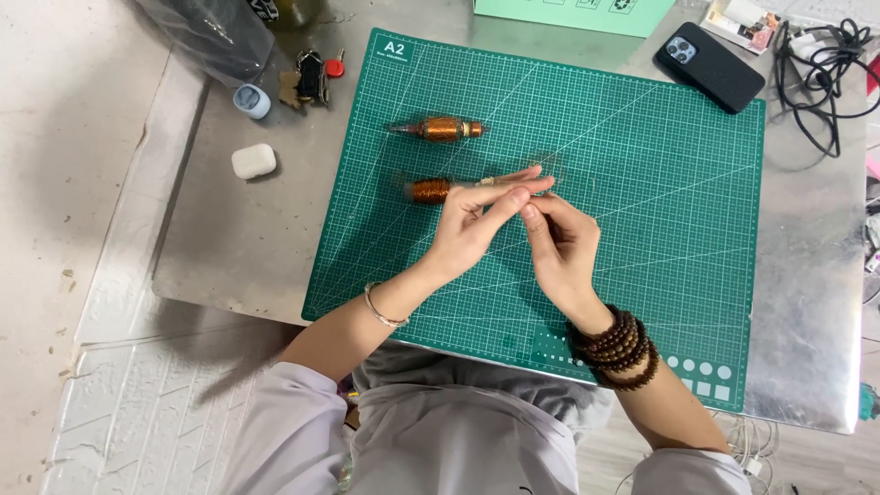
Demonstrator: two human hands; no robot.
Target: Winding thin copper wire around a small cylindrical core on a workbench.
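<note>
So I've got a copper-wound armature lying on the green cutting mat, shaft end pinched by my left hand, and my right hand closes fingertips on that same end. A second armature sits further back on the mat, with a black phone and white earbud case on the tabletop.

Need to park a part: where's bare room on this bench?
Bare patches: the green cutting mat right of the hands, below the black phone; its near-left corner under the left hand; steel table below the white earbud case. Crowded: keys at the far-left, cables far-right, two copper-wound rotors mid-mat.
</note>
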